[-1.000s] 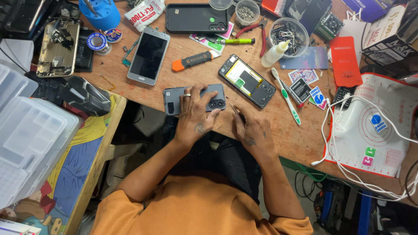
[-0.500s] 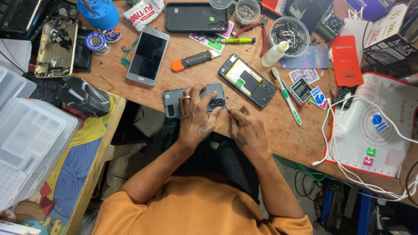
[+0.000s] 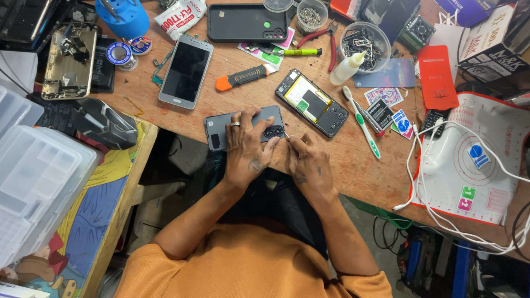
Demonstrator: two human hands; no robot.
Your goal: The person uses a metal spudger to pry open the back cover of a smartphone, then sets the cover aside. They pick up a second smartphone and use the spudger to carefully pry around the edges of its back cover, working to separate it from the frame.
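Fingers of left hand [image 3: 247, 148] pressed flat on one grey phone back [image 3: 243, 128], right hand [image 3: 305, 160] pinching one thin tool [image 3: 286, 134].

Worn wooden surface [image 3: 342, 165], crowded. Near edge: grey phone back cover [image 3: 218, 132]. Middle: opened phone [image 3: 312, 103], silver phone [image 3: 186, 70], orange pry tool [image 3: 243, 77], toothbrush [image 3: 361, 121]. Far edge: black case [image 3: 245, 22], screw bowl [image 3: 361, 40]. Right end: white mat [image 3: 469, 160].

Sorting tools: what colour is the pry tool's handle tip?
Orange, on the pry tool, head view.
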